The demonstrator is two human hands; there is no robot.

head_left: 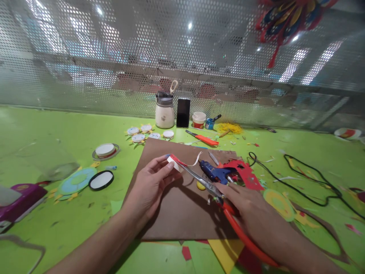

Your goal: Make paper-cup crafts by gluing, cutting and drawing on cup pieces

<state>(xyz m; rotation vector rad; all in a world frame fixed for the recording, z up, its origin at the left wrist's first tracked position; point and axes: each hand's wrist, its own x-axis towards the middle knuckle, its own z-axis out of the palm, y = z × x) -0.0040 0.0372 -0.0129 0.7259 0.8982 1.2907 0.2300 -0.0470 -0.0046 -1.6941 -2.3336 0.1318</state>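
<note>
Between the thumb and fingers of my left hand [154, 180] is a small white and red piece of paper [174, 163]. My right hand [248, 203] grips the red-handled scissors [205, 185], whose blades reach left to the edge of that paper. A thin white strip [196, 159] curls up beside the blade tips. Both hands are over a brown board [171, 224]. Just beyond my right hand lies a blue glue gun [215, 173], next to a cut red sheet [246, 175]. A small yellow disc [201, 185] sits under the blades.
Left of the board are a blue paper turtle shape [76, 182], a black-rimmed disc [101, 180] and a purple device [21, 201]. At the back stand a white bottle [164, 114], a phone [183, 113], stacked cups [199, 120] and an orange utility knife [207, 140]. A black cable [313, 201] winds across the right.
</note>
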